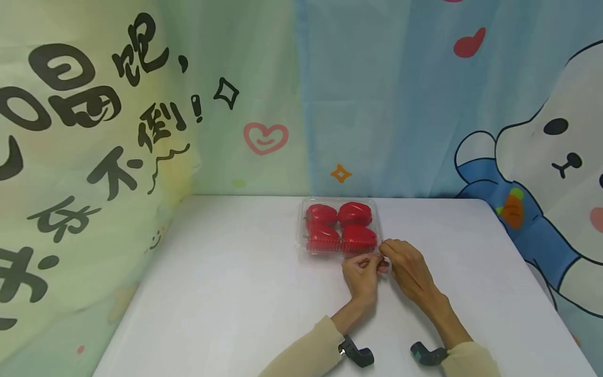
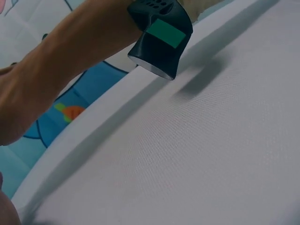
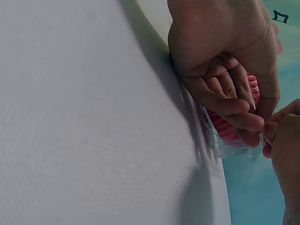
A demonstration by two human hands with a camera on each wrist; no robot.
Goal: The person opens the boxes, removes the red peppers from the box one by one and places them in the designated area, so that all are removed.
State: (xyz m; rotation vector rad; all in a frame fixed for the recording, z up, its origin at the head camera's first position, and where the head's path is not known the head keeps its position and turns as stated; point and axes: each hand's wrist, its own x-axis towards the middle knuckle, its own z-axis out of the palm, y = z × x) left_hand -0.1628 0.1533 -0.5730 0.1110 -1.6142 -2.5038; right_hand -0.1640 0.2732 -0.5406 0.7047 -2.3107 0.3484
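Note:
A clear plastic clamshell box (image 1: 300, 235) sits near the table's far edge, holding several glossy red fruits or peppers (image 1: 354, 213); their exact kind is hard to tell. At the box's near right corner, my left hand (image 1: 363, 276) and right hand (image 1: 409, 269) meet. In the right wrist view, thumb and fingers of the left hand (image 3: 220, 51) pinch the thin plastic edge. Beside them, fingertips of the right hand (image 3: 287, 145) pinch the same corner. The exact contact is partly hidden by the fingers. The left wrist view misses the box.
A white table (image 1: 226, 293) lies under the box. Behind it hangs a printed curtain (image 1: 254, 63) with writing, hearts and a cartoon bear. Dark camera mounts (image 1: 358, 352) are strapped to both wrists, close above the table.

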